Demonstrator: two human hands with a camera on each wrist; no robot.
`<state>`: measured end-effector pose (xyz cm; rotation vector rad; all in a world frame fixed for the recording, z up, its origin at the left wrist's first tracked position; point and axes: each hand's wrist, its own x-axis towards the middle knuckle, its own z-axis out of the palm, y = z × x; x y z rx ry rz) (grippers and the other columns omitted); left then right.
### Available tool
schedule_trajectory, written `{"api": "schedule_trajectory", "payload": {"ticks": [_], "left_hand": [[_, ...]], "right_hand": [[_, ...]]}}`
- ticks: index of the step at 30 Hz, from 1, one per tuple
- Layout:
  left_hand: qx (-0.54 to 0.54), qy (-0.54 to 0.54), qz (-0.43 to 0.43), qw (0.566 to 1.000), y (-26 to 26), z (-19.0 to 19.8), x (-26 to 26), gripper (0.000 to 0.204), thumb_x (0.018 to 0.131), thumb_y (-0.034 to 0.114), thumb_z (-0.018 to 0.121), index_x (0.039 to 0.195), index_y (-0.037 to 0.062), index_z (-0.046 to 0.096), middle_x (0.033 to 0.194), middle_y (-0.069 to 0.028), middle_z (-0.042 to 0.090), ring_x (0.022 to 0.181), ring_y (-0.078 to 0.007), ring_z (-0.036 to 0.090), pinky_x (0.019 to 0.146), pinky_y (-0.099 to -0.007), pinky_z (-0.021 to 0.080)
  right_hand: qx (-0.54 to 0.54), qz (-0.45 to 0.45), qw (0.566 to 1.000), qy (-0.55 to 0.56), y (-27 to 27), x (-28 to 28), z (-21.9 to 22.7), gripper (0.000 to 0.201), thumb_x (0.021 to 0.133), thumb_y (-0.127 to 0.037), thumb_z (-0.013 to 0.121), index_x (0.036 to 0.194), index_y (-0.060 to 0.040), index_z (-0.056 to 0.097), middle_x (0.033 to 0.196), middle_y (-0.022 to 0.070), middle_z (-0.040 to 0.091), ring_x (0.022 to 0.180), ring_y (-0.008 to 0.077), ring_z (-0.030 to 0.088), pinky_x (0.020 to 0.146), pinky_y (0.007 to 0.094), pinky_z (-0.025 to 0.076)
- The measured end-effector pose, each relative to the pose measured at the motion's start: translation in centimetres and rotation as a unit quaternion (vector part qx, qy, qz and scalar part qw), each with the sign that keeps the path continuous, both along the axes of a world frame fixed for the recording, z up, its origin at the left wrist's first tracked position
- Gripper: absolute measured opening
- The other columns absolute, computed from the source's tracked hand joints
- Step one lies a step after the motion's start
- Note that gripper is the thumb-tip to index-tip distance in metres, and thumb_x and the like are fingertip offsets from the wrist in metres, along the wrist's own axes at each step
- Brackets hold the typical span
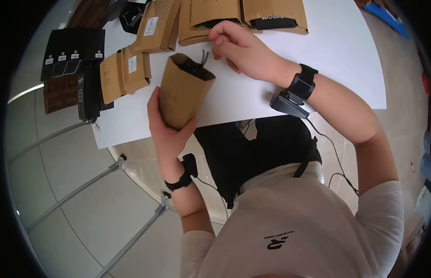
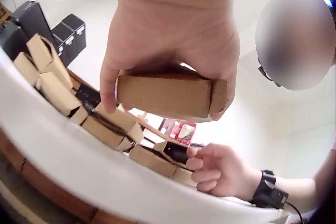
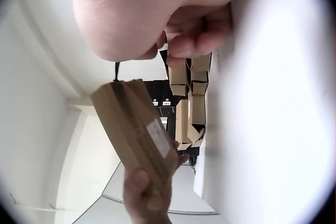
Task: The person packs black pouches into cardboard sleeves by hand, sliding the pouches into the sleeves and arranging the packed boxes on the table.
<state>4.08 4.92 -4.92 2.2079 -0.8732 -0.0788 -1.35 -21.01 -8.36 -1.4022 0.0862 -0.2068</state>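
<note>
My left hand grips a brown cardboard box around its lower end, thumb and fingers on opposite sides. The box is tilted, its upper end uncovered, with something black inside the mouth. Out of that mouth sticks a black cord; a white label shows on one side of the box in the right wrist view. Just right of the cord hovers my right hand, its fingers loosely curled and nothing visible between them. In the left wrist view the right hand appears beyond the held box.
More cardboard boxes lie along the far side of the white table, one with a black item showing at its open end. Black boxes stand at the left. Cables hang from both wrist cameras.
</note>
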Motion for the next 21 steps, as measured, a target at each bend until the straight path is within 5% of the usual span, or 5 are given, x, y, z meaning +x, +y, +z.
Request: {"api": "schedule_trajectory", "payload": {"ticks": [6, 21], "left_hand": [[-0.009, 0.013, -0.010, 1.000, -0.2, -2.6, 0.3, 0.097, 0.062, 0.005, 0.077, 0.147, 0.0020, 0.030, 0.143, -0.0167, 0.043, 0.130, -0.0291, 0.044, 0.110, -0.0397, 0.035], [-0.179, 0.170, -0.099, 0.964, 1.8, -3.5, 2.9, 0.106, 0.055, 0.004, 0.079, 0.148, 0.0049, 0.030, 0.137, -0.0143, 0.046, 0.137, -0.0339, 0.039, 0.110, -0.0451, 0.034]], "right_hand": [[-0.192, 0.052, 0.980, -0.024, 0.6, -1.2, 1.1, 0.052, 0.082, -0.004, 0.058, 0.133, -0.0094, 0.052, 0.103, 0.0054, 0.054, 0.073, 0.0096, 0.056, 0.064, 0.0237, 0.048], [-0.184, 0.128, 0.974, 0.037, 0.3, -1.1, 1.8, 0.048, 0.078, -0.020, 0.073, 0.121, -0.0019, 0.063, 0.088, 0.0000, 0.053, 0.072, 0.0085, 0.051, 0.064, 0.0226, 0.045]]}}
